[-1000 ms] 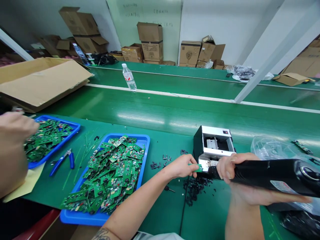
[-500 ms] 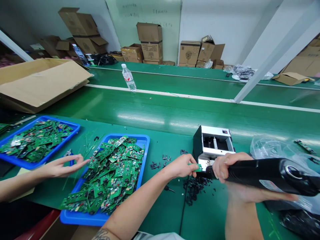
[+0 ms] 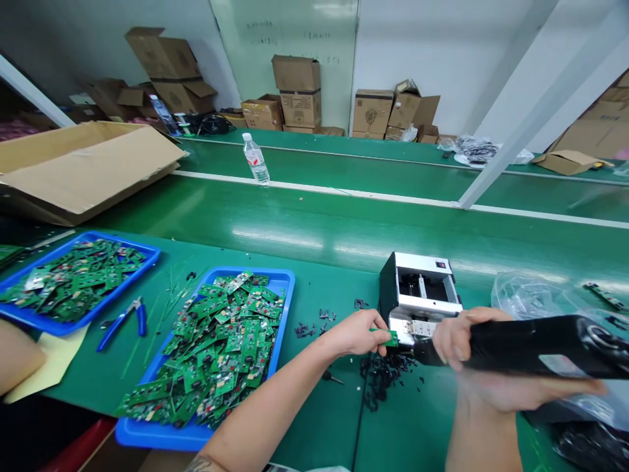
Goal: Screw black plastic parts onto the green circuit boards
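My left hand [image 3: 362,333] pinches a small green circuit board [image 3: 392,338] by its end, just in front of a black and silver screw feeder [image 3: 420,288]. My right hand [image 3: 462,341] wraps round a black electric screwdriver [image 3: 531,346], which lies nearly level with its nose pointing left. The nose is close to the board and the feeder's front plate [image 3: 417,329]; whether it touches either cannot be made out. Beneath both hands is a heap of small black plastic parts [image 3: 383,377]. To the left, a blue tray [image 3: 289,308] is piled with circuit boards [image 3: 236,341].
A second blue tray [image 3: 152,257] of boards stands farther left, near blue-handled cutters [image 3: 118,324] and a co-worker's arm [image 3: 17,357]. Clear plastic bags [image 3: 535,295] lie on the right. Behind are a water bottle [image 3: 256,160], an open carton [image 3: 93,170] and a slanting white post [image 3: 511,111].
My right hand and the screwdriver have shifted slightly right, baring more of the feeder's front plate. The co-worker's hand has drawn back left, uncovering the cutters. My left hand keeps the board.
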A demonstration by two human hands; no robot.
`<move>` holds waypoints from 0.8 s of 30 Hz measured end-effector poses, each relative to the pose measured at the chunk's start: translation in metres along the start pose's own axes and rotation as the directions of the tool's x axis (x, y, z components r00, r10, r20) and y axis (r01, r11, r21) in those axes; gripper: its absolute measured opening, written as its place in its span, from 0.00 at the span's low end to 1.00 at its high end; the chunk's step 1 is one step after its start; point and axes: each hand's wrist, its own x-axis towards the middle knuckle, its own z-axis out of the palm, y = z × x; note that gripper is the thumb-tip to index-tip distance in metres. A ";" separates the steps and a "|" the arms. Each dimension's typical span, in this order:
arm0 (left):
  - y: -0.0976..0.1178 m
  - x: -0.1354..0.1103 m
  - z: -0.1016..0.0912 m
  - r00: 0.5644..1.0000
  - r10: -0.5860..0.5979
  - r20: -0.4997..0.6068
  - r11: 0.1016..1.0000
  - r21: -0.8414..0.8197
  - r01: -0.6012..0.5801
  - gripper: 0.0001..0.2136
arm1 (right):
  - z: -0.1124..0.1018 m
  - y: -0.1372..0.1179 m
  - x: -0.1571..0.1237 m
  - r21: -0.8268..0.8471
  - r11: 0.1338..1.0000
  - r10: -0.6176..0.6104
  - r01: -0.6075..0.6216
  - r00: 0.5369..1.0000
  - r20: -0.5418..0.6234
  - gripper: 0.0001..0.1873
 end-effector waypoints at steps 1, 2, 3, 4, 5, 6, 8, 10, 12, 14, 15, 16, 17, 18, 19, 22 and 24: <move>0.000 0.001 -0.002 1.000 -0.007 0.012 0.999 -0.034 0.007 0.13 | -0.007 -0.002 -0.002 0.006 1.000 0.017 -0.017 0.999 -0.044 0.46; -0.001 0.002 -0.004 0.999 -0.015 0.029 0.997 -0.073 0.017 0.14 | -0.015 -0.004 -0.005 0.003 0.999 0.043 -0.043 0.995 -0.089 0.46; -0.002 0.003 -0.007 0.999 -0.024 0.049 0.993 -0.111 0.029 0.14 | -0.024 -0.005 -0.008 -0.006 0.997 0.074 -0.076 0.988 -0.139 0.46; -0.004 0.006 -0.011 0.997 -0.033 0.067 0.988 -0.151 0.043 0.15 | -0.033 -0.005 -0.011 -0.019 0.993 0.109 -0.114 0.975 -0.191 0.46; -0.007 0.008 -0.015 0.996 -0.042 0.073 0.979 -0.197 0.056 0.15 | -0.044 -0.005 -0.014 -0.031 0.987 0.147 -0.159 0.959 -0.243 0.45; -0.010 0.012 -0.020 0.997 -0.048 0.062 0.967 -0.249 0.062 0.14 | -0.054 -0.004 -0.018 -0.041 0.978 0.185 -0.206 0.939 -0.291 0.44; -0.017 0.021 -0.030 0.997 -0.071 -0.018 0.928 -0.367 0.059 0.13 | -0.073 0.000 -0.027 -0.048 0.955 0.255 -0.293 0.891 -0.376 0.40; -0.022 0.031 -0.041 0.987 -0.101 -0.127 0.898 -0.438 0.035 0.14 | -0.089 0.009 -0.037 -0.100 0.912 0.310 -0.397 0.829 -0.466 0.35; -0.022 0.042 -0.051 0.970 -0.094 -0.223 0.900 -0.435 -0.012 0.14 | -0.102 0.020 -0.045 -0.215 0.830 0.323 -0.515 0.757 -0.568 0.30; -0.018 0.053 -0.062 0.945 -0.058 -0.322 0.915 -0.396 -0.078 0.15 | -0.112 0.033 -0.051 -0.313 0.745 0.292 -0.589 0.710 -0.641 0.27; -0.015 0.058 -0.067 0.928 -0.034 -0.372 0.922 -0.369 -0.114 0.16 | -0.116 0.039 -0.052 -0.351 0.712 0.270 -0.609 0.698 -0.663 0.27; -0.012 0.063 -0.074 0.907 -0.007 -0.421 0.929 -0.338 -0.150 0.19 | -0.120 0.044 -0.053 -0.386 0.679 0.249 -0.624 0.691 -0.679 0.27; -0.008 0.068 -0.080 0.885 0.024 -0.464 0.936 -0.301 -0.183 0.21 | -0.123 0.047 -0.053 -0.427 0.637 0.225 -0.641 0.685 -0.693 0.27; -0.005 0.073 -0.085 0.863 0.052 -0.502 0.942 -0.262 -0.209 0.25 | -0.126 0.050 -0.053 -0.471 0.587 0.199 -0.658 0.681 -0.705 0.27; -0.002 0.077 -0.090 0.841 0.075 -0.536 0.948 -0.224 -0.227 0.28 | -0.128 0.051 -0.052 -0.512 0.534 0.172 -0.673 0.679 -0.713 0.27; 0.007 0.080 -0.094 0.780 0.100 -0.618 0.962 -0.140 -0.235 0.32 | -0.130 0.050 -0.051 -0.604 0.380 0.115 -0.700 0.684 -0.720 0.26; 0.016 0.067 -0.081 0.755 0.107 -0.647 0.964 -0.117 -0.237 0.28 | -0.133 0.048 -0.052 -0.641 0.320 0.113 -0.698 0.699 -0.706 0.26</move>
